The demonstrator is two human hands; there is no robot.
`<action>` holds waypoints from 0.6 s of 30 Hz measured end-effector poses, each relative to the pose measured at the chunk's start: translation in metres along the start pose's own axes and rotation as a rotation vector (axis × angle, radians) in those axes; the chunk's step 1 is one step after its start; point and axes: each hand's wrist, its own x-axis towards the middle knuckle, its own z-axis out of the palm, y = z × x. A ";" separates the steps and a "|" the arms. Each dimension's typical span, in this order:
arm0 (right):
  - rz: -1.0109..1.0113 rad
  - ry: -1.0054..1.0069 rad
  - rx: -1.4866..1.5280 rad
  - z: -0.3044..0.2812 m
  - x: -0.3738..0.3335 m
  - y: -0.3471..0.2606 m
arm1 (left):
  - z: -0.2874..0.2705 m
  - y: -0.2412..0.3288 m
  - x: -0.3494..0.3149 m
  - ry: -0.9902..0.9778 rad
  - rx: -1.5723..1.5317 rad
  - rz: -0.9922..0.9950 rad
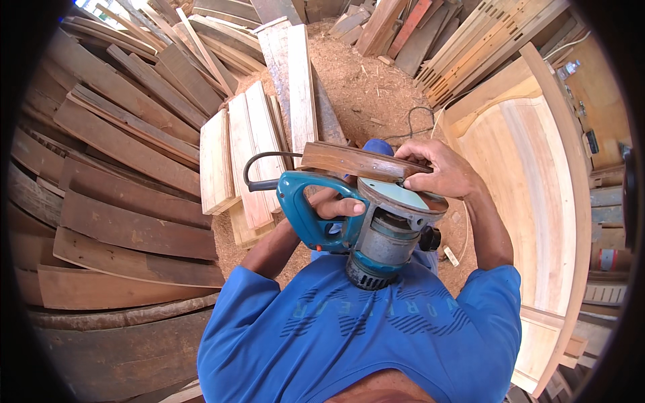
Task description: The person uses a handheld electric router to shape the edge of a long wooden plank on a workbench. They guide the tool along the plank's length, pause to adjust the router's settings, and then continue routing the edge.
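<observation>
A teal and grey router [386,238] is tilted against my chest, its round base turned up and away from me. My left hand [332,205] is wrapped round its teal loop handle, thumb lying toward the motor body. A brown wooden strip [356,160] lies across the far side of the pale base plate [393,193]. At the strip's right end my right hand [443,168] is closed, fingers over the wood and thumb close to the base plate. What lies right under those fingertips is partly hidden. A black cord [259,158] curves out of the handle.
Stacked pale boards [252,148] stand ahead on the sawdust-covered floor [369,87]. Dark curved planks [134,228] fill the left side. A panelled wooden door [531,181] lies at the right, with slotted timbers [484,47] beyond it. A white socket [451,256] hangs beside my right arm.
</observation>
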 end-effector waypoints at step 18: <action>0.358 -0.248 0.052 0.015 -0.090 0.031 | -0.006 -0.007 -0.002 0.033 -0.011 0.094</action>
